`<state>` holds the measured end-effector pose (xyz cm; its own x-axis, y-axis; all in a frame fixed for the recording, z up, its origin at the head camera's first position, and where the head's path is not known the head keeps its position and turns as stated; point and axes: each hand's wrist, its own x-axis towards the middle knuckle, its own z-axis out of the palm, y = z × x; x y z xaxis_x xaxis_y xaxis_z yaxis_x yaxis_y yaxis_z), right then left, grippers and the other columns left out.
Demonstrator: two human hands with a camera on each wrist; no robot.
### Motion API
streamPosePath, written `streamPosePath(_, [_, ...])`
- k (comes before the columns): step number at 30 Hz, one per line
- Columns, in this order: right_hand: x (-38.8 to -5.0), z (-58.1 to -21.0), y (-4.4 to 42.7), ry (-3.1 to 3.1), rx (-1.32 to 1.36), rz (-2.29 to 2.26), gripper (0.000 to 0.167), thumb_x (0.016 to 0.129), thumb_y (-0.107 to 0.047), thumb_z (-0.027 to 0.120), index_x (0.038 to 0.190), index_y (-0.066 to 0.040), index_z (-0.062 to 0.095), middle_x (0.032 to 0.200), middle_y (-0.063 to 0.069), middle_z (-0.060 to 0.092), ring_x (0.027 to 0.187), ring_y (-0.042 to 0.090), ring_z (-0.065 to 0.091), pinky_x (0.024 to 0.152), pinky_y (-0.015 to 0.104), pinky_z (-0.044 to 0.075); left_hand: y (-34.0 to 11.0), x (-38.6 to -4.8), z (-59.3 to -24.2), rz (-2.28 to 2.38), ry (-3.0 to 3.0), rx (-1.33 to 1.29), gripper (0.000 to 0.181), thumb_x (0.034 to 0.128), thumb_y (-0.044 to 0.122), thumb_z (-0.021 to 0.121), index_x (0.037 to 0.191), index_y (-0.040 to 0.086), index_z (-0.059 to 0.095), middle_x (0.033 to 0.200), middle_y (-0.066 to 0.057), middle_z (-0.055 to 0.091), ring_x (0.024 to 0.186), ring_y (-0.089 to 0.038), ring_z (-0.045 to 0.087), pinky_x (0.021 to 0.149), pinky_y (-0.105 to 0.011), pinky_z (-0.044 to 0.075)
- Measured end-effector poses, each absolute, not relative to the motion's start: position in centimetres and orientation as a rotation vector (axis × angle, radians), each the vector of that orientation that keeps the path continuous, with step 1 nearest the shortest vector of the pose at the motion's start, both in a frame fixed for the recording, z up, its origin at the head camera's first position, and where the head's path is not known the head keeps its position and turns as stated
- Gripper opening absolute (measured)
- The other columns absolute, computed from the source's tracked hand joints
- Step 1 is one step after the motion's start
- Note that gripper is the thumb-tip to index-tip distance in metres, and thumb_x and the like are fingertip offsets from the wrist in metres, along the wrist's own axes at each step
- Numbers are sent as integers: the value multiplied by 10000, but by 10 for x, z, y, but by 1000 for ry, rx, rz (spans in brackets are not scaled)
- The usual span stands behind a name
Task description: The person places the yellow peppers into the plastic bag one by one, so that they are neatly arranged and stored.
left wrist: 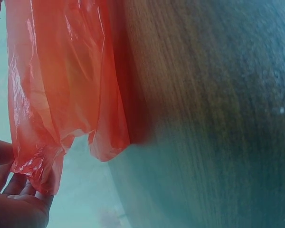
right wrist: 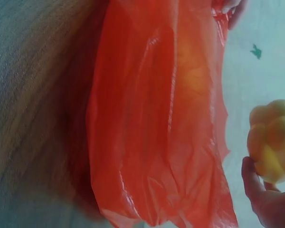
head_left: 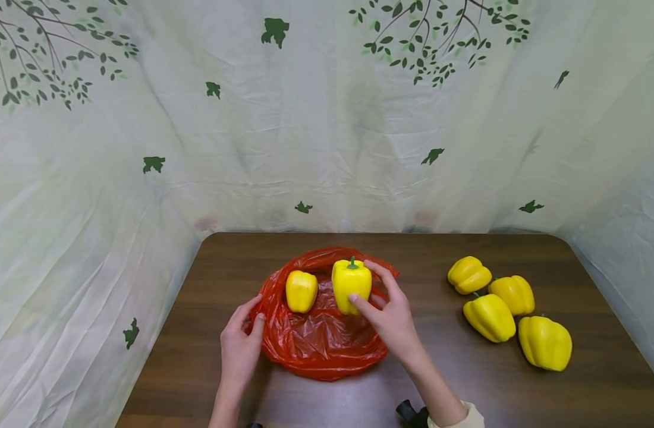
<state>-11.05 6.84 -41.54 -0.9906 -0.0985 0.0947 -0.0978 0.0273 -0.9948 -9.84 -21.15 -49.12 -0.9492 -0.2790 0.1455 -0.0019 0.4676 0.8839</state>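
Note:
A red plastic bag (head_left: 321,351) stands with its mouth spread open on the table, and one yellow bell pepper (head_left: 301,291) lies inside it at the left. My right hand (head_left: 391,315) holds another yellow bell pepper (head_left: 351,286), green stem up, over the bag's opening; the right wrist view shows this held pepper (right wrist: 273,140) beside the bag, above its rim. At the bag's left edge, my left hand (head_left: 242,339) pinches the rim between thumb and fingers. In the left wrist view the gathered plastic (left wrist: 40,166) sits in those fingers.
To the right on the brown wooden table (head_left: 439,368) lies a group of several yellow bell peppers (head_left: 490,318). A black object (head_left: 411,413) shows at the front edge by the right forearm. A pale leaf-patterned curtain (head_left: 327,119) hangs behind and at the sides.

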Motion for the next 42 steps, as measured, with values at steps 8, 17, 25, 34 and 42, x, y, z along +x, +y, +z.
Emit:
streamPosePath(8, [-117, -424, 60, 2268, -201, -2126, 603, 901, -118, 725, 1435, -129, 444, 1386, 113, 472, 1170, 333, 543, 930, 402, 513, -211, -98, -491, -1485, -2450, 243, 380, 962, 33, 607, 1320, 160, 612, 1252, -25, 605, 1049, -184, 605, 797, -158, 508])
streamPosePath(17, [-132, -454, 54, 2268, -225, -2076, 626, 900, -215, 737, 1443, -185, 428, 1381, 74, 484, 1164, 285, 558, 930, 413, 511, -211, -98, -491, -1498, -2457, 261, 378, 966, 37, 603, 1321, 166, 610, 1260, -21, 599, 1034, -182, 599, 792, -163, 512])
streamPosePath(25, [-142, -469, 49, 2239, -236, -2049, 641, 907, -237, 728, 1458, -172, 406, 1325, 78, 516, 1107, 273, 579, 860, 401, 545, -210, -98, -491, -1457, -2441, 263, 366, 951, 24, 620, 1291, 158, 642, 1205, -9, 631, 977, -148, 601, 801, -166, 508])
streamPosePath(34, [-151, -481, 43, 2228, -203, -2022, 645, 915, -262, 715, 1461, -142, 392, 1319, 78, 526, 1132, 260, 574, 844, 392, 553, -210, -98, -493, -1437, -2440, 239, 372, 945, 8, 621, 1292, 142, 643, 1210, -34, 635, 984, -171, 608, 804, -147, 498])
streamPosePath(42, [-154, -478, 37, 2197, -147, -1998, 651, 934, -211, 691, 1481, -97, 357, 1313, 170, 532, 1140, 331, 566, 837, 414, 554, -210, -96, -491, -1445, -2440, 248, 364, 948, 23, 624, 1288, 149, 643, 1210, -20, 634, 979, -162, 610, 802, -144, 498])
